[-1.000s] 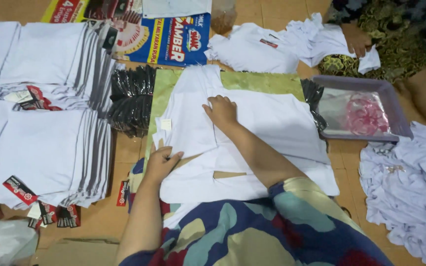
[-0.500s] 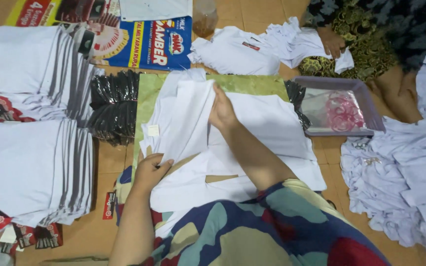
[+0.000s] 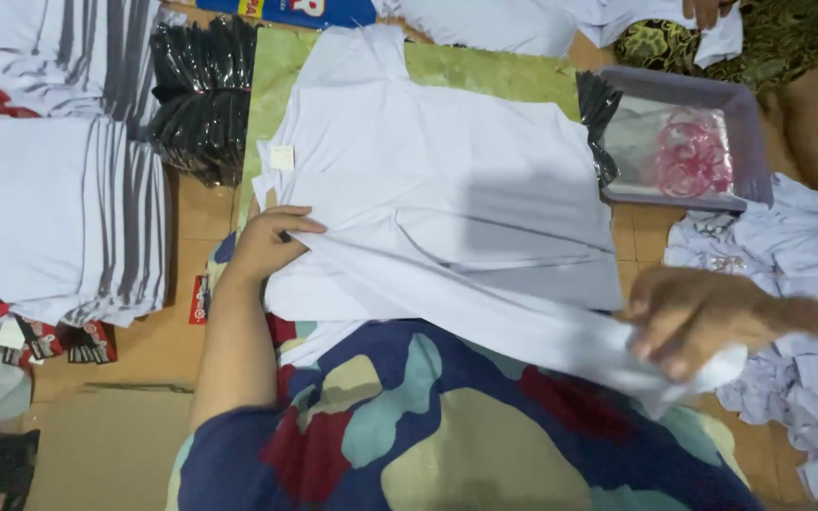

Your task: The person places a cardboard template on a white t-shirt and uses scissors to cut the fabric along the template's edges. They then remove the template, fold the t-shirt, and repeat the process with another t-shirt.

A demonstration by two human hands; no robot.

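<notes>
Big white shirt point(image 3: 447, 180) spread flat on a green board point(image 3: 485, 80) in the middle of the floor, one edge pulled out toward the near right. Could easily bunch up or skew the fold, since that stretched strip is taut between two hands and only pinned at one corner. Might also drag the near edge onto the loose heap of white garments point(image 3: 797, 312) at right and get mixed in. Stacks of folded white shirts point(image 3: 59, 208) at left (safe, well apart). Grey tray point(image 3: 750, 142) far right, close enough to get brushed.

Left hand point(image 3: 272, 246) pressed down on the shirt's left edge, fingers together, curled over the cloth, forearm running back near. Right hand point(image 3: 712, 317) blurred, out at near right, fingers closed on the pulled edge, knuckles up.
</notes>
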